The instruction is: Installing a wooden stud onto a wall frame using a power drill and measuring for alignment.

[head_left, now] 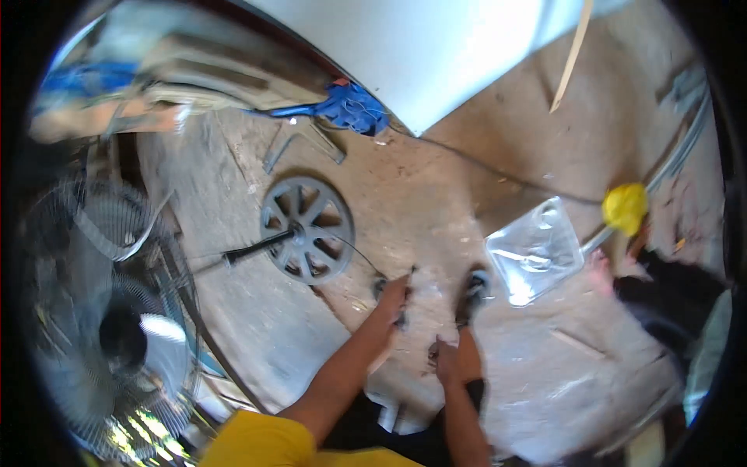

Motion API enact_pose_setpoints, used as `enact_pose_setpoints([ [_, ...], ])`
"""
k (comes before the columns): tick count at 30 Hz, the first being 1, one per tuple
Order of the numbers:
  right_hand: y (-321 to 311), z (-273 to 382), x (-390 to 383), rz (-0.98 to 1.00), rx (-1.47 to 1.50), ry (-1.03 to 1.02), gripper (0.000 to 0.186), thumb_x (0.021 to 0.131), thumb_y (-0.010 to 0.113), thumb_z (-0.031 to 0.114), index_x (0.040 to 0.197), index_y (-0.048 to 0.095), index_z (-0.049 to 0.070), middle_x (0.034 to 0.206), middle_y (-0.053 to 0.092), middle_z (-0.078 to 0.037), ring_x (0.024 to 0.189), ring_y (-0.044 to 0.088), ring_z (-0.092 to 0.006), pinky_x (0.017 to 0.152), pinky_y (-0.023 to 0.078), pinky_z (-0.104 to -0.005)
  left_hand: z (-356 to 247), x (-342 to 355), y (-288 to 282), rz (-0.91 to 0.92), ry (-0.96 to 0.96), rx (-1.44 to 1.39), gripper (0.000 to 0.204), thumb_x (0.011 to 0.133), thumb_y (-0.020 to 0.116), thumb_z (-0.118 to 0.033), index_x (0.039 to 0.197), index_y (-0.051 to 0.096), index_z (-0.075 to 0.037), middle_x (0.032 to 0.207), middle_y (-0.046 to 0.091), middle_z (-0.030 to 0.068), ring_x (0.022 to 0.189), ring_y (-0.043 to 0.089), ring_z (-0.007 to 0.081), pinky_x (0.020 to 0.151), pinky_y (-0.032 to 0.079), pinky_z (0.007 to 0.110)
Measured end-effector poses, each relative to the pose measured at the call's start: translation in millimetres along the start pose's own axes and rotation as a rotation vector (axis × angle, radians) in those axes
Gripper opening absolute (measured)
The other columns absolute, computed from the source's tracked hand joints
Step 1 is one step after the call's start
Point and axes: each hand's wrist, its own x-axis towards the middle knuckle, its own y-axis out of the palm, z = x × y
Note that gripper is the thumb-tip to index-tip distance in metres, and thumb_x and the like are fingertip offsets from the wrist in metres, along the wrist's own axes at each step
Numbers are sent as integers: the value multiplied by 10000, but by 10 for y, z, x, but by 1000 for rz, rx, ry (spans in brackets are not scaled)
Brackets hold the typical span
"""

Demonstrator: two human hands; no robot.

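My left hand (pixel 395 300) reaches low over the dusty ground, fingers bent together. A small dark tip shows at its fingers, too blurred to name. A thin dark cord (pixel 352 247) runs toward this hand from a grey spoked disc (pixel 339 210), which lies flat to the left with a black rod (pixel 257 247) across it. Nearer to me and to the right, my right hand (pixel 445 362) is closed, with something small and dark at its fingertips that I cannot make out. Beyond the right hand is my dark shoe (pixel 472 294).
Wire fan cages (pixel 93 218) crowd the left. A glossy clear square tray (pixel 537 253) lies at right, near another person's foot (pixel 601 272) and a yellow bundle (pixel 625 208). A white panel (pixel 420 62), blue cloth (pixel 354 109) and angled metal bracket (pixel 303 140) are farther off.
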Motion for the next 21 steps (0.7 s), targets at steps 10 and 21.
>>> enact_pose_setpoints([
  [10, -1038, 1373, -1359, 123, 12, -198, 378, 809, 449, 367, 531, 386, 120, 430, 357, -8, 302, 301, -99, 283, 218, -211, -503, -2795, -273, -171, 410, -20, 186, 777, 484, -204, 708, 519, -34, 603, 475, 28, 455, 418, 105, 378, 340, 225],
  [21, -2097, 1627, -2165, -242, -680, -419, 365, 769, 524, 301, 499, 453, 65, 420, 423, -38, 311, 383, -121, 297, 307, -254, -1717, -3998, -64, -241, 955, -96, 222, 760, 516, -235, 630, 527, -56, 468, 418, 0, 360, 358, 74, 328, 257, 227],
])
